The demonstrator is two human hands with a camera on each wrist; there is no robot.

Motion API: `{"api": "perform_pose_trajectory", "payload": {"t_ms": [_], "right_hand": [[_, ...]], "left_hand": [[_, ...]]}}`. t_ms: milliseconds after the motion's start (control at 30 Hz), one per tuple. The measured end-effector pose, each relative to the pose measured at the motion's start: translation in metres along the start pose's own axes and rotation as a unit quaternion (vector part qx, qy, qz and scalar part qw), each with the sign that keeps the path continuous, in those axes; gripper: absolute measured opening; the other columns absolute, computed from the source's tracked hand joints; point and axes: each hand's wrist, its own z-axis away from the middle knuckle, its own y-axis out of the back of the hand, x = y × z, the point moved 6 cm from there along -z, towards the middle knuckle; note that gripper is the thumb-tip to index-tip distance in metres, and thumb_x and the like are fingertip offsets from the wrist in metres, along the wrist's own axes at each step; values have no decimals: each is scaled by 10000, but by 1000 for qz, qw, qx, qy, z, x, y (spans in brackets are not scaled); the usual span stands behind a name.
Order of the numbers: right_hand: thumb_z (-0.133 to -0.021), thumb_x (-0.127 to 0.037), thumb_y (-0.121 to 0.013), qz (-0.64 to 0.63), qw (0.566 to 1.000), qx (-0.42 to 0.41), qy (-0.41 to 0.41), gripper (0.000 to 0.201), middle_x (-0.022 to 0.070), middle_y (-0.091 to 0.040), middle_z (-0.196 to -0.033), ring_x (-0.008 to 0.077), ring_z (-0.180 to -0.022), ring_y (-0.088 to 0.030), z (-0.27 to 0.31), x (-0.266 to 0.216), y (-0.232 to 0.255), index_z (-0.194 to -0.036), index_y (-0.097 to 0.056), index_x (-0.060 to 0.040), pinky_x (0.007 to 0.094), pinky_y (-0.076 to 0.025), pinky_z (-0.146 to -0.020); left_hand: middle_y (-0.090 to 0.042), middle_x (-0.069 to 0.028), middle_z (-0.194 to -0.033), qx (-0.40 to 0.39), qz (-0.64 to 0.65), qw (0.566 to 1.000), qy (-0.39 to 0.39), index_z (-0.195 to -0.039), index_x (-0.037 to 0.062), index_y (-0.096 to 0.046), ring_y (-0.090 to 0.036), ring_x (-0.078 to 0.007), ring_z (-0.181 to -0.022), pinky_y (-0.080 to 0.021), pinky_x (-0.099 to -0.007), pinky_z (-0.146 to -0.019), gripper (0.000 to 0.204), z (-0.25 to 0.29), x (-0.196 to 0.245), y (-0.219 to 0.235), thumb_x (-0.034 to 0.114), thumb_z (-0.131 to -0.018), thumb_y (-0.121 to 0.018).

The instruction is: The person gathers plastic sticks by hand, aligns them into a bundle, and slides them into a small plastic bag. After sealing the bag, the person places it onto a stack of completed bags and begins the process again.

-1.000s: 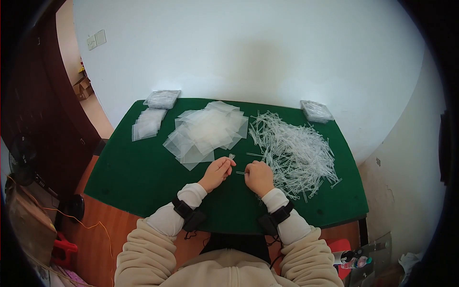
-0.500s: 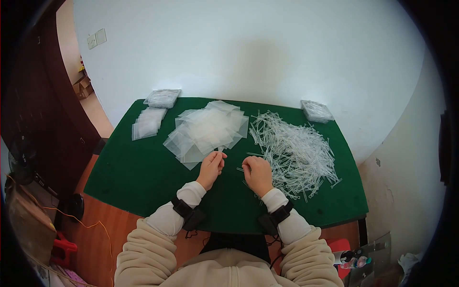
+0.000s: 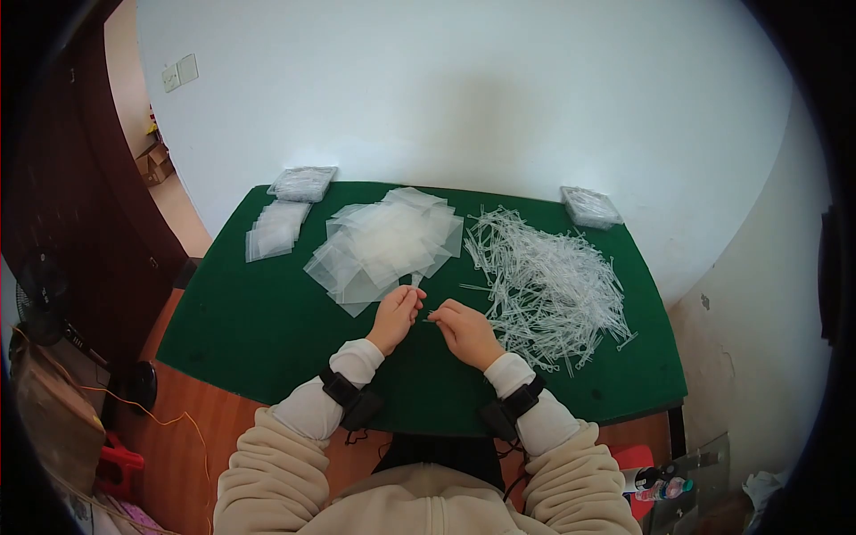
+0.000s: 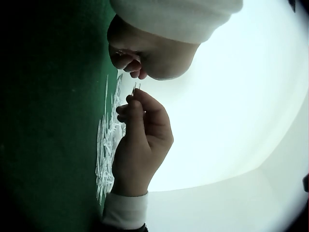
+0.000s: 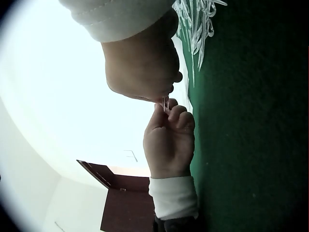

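Note:
Low over the table's middle, my left hand point(image 3: 396, 319) is curled around thin clear plastic sticks point(image 3: 416, 279); their ends poke out past its fingers. Close beside it, my right hand point(image 3: 468, 335) pinches a couple of similar sticks point(image 4: 137, 88) between thumb and fingertips, pointing toward the left hand. In the right wrist view, clear sticks point(image 5: 165, 103) span the small gap where both hands' fingertips meet. A large loose pile of clear plastic sticks point(image 3: 553, 285), many with looped ends, lies to the right of the right hand.
Flat clear plastic bags point(image 3: 383, 245) lie heaped beyond the left hand on the green table point(image 3: 259, 330). Smaller bags point(image 3: 275, 234) overlap at the left. Filled packs stand at the back left point(image 3: 303, 184) and back right point(image 3: 590, 208), near the wall.
My left hand has shifted slightly left and away from me. My right hand has moved left from the pile's edge with sticks pinched, now close to the left fingertips.

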Motion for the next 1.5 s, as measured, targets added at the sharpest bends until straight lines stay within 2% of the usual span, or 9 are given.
{"api": "perform_pose_trajectory", "payload": {"t_ms": [67, 467, 600, 733, 867, 1000, 1100, 1167, 1500], "right_hand": [[-767, -47, -577, 12, 999, -23, 23, 100, 91, -553, -786, 297, -741, -560, -1, -2, 0, -866, -581, -64, 364, -437, -615], [-699, -62, -644, 158, 981, 99, 47, 117, 42, -559, -756, 269, -751, -539, -3, -8, 23, -810, -608, -69, 367, -420, -679], [-736, -52, -634, 73, 988, 136, 27, 97, 42, -574, -763, 247, -742, -556, -4, -6, 25, -823, -593, -47, 343, -435, -668], [-773, -54, -622, -102, 980, 161, -62, 80, 60, -584, -769, 222, -721, -573, 0, 2, 26, -832, -576, -29, 306, -447, -641], [-791, -64, -619, -70, 991, 108, -27, 83, 70, -585, -753, 202, -696, -581, 1, -4, 15, -845, -573, -22, 275, -449, -615], [-759, -71, -642, -205, 969, 51, -127, 104, 62, -588, -738, 210, -701, -580, 3, 6, 4, -831, -578, -33, 286, -451, -616], [-732, -84, -630, -74, 981, -179, 14, 109, 101, -596, -816, 290, -756, -577, 8, 1, -20, -834, -597, -63, 359, -465, -667], [-731, -92, -630, -58, 984, -167, 22, 105, 101, -593, -813, 290, -758, -575, 9, 3, -19, -827, -600, -65, 361, -463, -672], [-732, -50, -639, -49, 995, -66, 50, 81, 74, -560, -763, 252, -665, -567, 1, -10, -6, -798, -591, -49, 316, -450, -579]], "left_hand": [[-473, 23, -712, -18, -79, 997, -10, -918, 58, -530, -388, -42, -572, -325, -182, -502, 196, -1, -3, -1, 213, -934, -411], [-484, 20, -723, -50, -107, 992, -31, -915, 64, -531, -383, -41, -573, -322, -182, -501, 191, 2, 2, -6, 214, -931, -414], [-479, 19, -721, -41, -61, 997, -12, -913, 61, -527, -374, -39, -571, -308, -181, -493, 200, 2, 3, -6, 220, -935, -409], [-467, 17, -714, -43, 47, 998, 27, -909, 59, -522, -369, -43, -566, -298, -183, -488, 207, 1, 1, -5, 230, -938, -410], [-459, 14, -707, -2, 103, 994, 40, -904, 56, -518, -367, -47, -559, -294, -188, -486, 215, 2, 0, -1, 237, -941, -409], [-457, 15, -704, 32, 116, 992, 26, -905, 58, -519, -372, -50, -556, -300, -189, -488, 218, 2, 4, 1, 240, -943, -405], [-470, 13, -710, 48, 117, 992, 20, -904, 58, -521, -382, -51, -560, -308, -192, -491, 222, 3, 9, 6, 239, -944, -399], [-477, 12, -712, 49, 122, 991, 12, -903, 58, -522, -387, -52, -562, -312, -193, -493, 223, -1, 13, 8, 238, -944, -396], [-578, -29, -785, -141, -174, 974, 19, -910, 48, -526, -533, -89, -643, -422, -197, -560, 247, 2, 8, -2, 247, -942, -382]]}}
